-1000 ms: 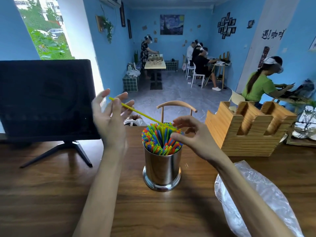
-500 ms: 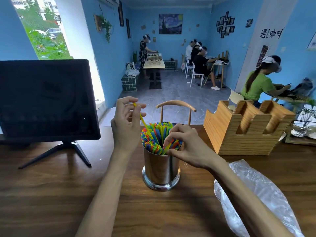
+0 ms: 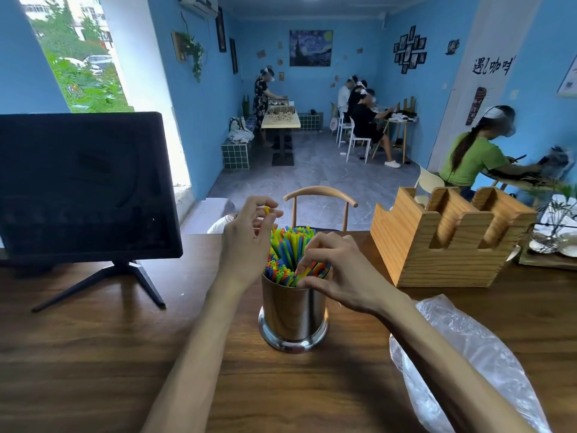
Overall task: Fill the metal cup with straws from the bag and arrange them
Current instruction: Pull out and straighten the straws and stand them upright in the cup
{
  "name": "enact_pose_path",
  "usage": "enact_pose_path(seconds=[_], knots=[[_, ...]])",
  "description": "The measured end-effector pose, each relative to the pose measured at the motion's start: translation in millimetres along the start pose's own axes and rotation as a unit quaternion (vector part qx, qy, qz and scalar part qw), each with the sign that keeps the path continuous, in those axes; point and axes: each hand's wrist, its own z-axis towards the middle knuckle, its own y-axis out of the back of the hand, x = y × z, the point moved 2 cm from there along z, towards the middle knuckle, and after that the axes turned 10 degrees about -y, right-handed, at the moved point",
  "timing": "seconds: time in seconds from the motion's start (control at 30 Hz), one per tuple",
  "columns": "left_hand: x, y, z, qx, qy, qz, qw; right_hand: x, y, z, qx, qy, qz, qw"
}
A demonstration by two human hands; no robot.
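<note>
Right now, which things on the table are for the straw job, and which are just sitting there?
For the job:
- metal cup
- straws packed in it
- yellow straw pinched by the left hand
- right hand, fingers among the straw tops
- plastic bag, lying to the right

Just sitting there:
- black monitor
- wooden holder
- wooden chair behind the table

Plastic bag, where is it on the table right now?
The plastic bag lies at the table's near right in the head view, beside the right forearm, right of the metal cup and in front of the wooden holder.
</note>
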Motion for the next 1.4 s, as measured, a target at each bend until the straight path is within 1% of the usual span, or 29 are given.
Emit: enact_pose_path(seconds=[0.13, 0.2, 0.27, 0.33, 0.37, 0.4, 0.47, 0.53, 0.6, 0.67, 0.73, 0.8, 0.9, 1.0, 1.03, 1.07, 1.13, 1.17, 1.23, 1.3, 1.4], knots=[[2, -4, -4, 0.069, 0.004, 0.012, 0.998, 0, -1, 0, -0.015, 0.002, 0.021, 1.000], [5, -5, -5, 0.110, -0.009, 0.051, 0.993, -1, -1, 0, -0.019, -0.010, 0.037, 0.999], [11, -6, -5, 0.187, -0.009, 0.094, 0.978, -3, 0, 1, -0.015, -0.027, 0.063, 0.998], [15, -7, -7, 0.270, -0.012, 0.115, 0.956, -2, 1, 4, -0.004, -0.042, 0.105, 0.994], [14, -7, -8, 0.292, -0.012, 0.113, 0.950, -2, 3, 5, 0.004, -0.053, 0.131, 0.990], [12, -6, -8, 0.295, -0.013, 0.105, 0.950, -1, 6, 7, 0.009, -0.064, 0.155, 0.986], [7, -4, -8, 0.265, -0.014, 0.083, 0.961, 0, 14, 11, 0.012, -0.078, 0.191, 0.978], [1, -1, -8, 0.232, -0.016, 0.055, 0.971, 2, 21, 16, -0.006, -0.084, 0.217, 0.973], [-5, 1, -9, 0.231, -0.012, 0.027, 0.973, 3, 28, 22, -0.049, -0.092, 0.225, 0.969], [-9, 0, -9, 0.232, 0.009, 0.010, 0.973, 6, 36, 29, -0.102, -0.092, 0.230, 0.963], [-12, -1, -10, 0.217, 0.031, 0.009, 0.976, 13, 45, 34, -0.144, -0.082, 0.262, 0.951], [-11, -2, -12, 0.197, 0.038, 0.015, 0.980, 21, 56, 36, -0.190, -0.059, 0.311, 0.929], [-9, 2, -11, 0.177, 0.042, -0.007, 0.983, 25, 69, 35, -0.275, -0.041, 0.367, 0.888], [-12, 3, -11, 0.217, 0.058, -0.066, 0.972, 19, 71, 33, -0.334, -0.058, 0.410, 0.847], [-14, 4, -11, 0.213, 0.058, -0.081, 0.972, 17, 70, 33, -0.345, -0.067, 0.422, 0.836], [-15, 5, -10, 0.188, 0.058, -0.091, 0.976, 14, 68, 33, -0.351, -0.075, 0.434, 0.826], [-15, 12, -7, 0.094, 0.071, -0.110, 0.987, 8, 64, 31, -0.344, -0.096, 0.449, 0.819], [-13, 17, -5, 0.038, 0.090, -0.122, 0.988, 4, 61, 30, -0.334, -0.111, 0.449, 0.821], [-10, 27, -3, -0.052, 0.132, -0.169, 0.975, -5, 55, 26, -0.316, -0.144, 0.433, 0.832], [-11, 34, -1, -0.104, 0.159, -0.222, 0.957, -11, 47, 24, -0.304, -0.165, 0.417, 0.841], [-21, 38, 1, -0.147, 0.151, -0.280, 0.937, -15, 31, 24, -0.276, -0.185, 0.388, 0.860]])
